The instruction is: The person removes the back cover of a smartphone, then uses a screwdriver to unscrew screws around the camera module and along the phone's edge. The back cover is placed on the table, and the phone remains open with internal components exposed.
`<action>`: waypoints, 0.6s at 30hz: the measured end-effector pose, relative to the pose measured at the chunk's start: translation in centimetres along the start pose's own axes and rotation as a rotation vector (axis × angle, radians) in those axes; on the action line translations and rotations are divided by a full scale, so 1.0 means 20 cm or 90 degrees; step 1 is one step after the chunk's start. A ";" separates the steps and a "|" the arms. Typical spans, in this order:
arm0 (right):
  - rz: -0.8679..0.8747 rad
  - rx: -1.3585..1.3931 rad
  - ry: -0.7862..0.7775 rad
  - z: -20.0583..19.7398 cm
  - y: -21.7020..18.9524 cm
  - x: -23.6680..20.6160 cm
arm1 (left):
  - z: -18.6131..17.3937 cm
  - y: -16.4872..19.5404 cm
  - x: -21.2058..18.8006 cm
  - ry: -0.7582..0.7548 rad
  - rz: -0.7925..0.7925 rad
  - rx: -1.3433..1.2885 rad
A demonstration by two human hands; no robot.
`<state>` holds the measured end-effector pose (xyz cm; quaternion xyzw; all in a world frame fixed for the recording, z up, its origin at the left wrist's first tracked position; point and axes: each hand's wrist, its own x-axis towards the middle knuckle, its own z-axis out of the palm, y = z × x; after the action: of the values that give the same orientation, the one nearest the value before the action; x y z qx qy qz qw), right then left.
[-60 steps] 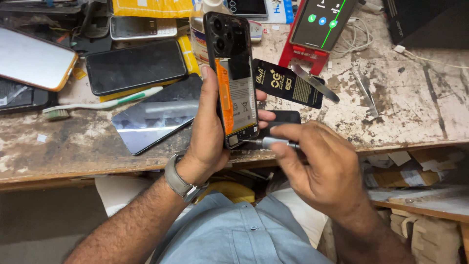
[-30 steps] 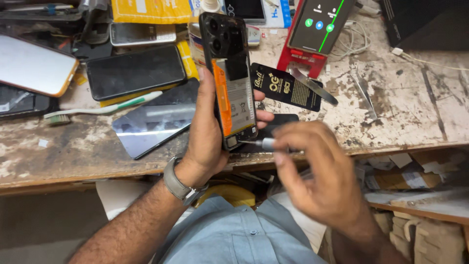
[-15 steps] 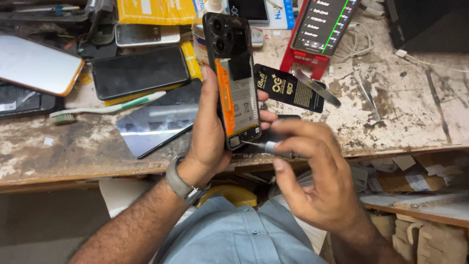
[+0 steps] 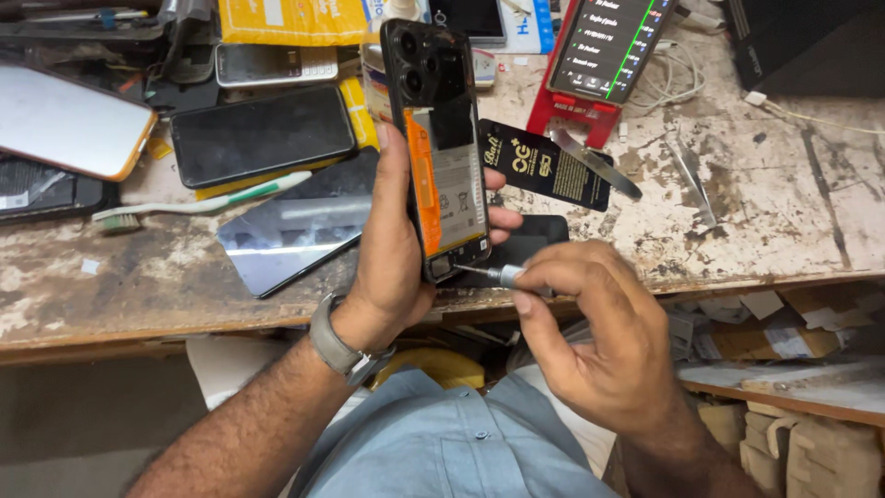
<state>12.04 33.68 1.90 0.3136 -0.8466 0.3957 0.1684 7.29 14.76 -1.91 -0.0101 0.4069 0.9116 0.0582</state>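
My left hand (image 4: 392,249) grips an opened black phone (image 4: 435,138) upright, its back cover off so the orange-edged battery and camera block show. My right hand (image 4: 604,341) is closed around a small screwdriver (image 4: 493,274). The driver's thin tip touches the phone's lower end, near the bottom edge. A grey watch sits on my left wrist.
A worn, scratched workbench (image 4: 765,212) carries several phones and glass panels (image 4: 263,134), a toothbrush (image 4: 198,203), a black packet (image 4: 544,166), metal tweezers (image 4: 691,180) and a lit phone on a red stand (image 4: 604,41). Cardboard scraps fill a shelf (image 4: 784,332) under the bench's right side.
My right hand has shifted a little around the screwdriver while its tip stayed at the phone's lower end. The left hand has kept the phone in place.
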 end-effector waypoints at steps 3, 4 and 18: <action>-0.025 -0.007 -0.006 -0.01 -0.01 0.00 | 0.00 0.00 0.00 -0.009 -0.006 -0.021; -0.029 -0.011 -0.007 -0.02 -0.01 0.00 | 0.00 0.00 0.00 -0.011 -0.006 -0.024; 0.032 -0.131 -0.015 -0.02 0.09 0.02 | -0.03 -0.03 -0.06 0.011 -0.056 0.033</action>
<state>10.55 34.84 1.30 0.2778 -0.8923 0.3069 0.1801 8.45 14.67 -2.66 -0.0342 0.4301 0.8971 0.0952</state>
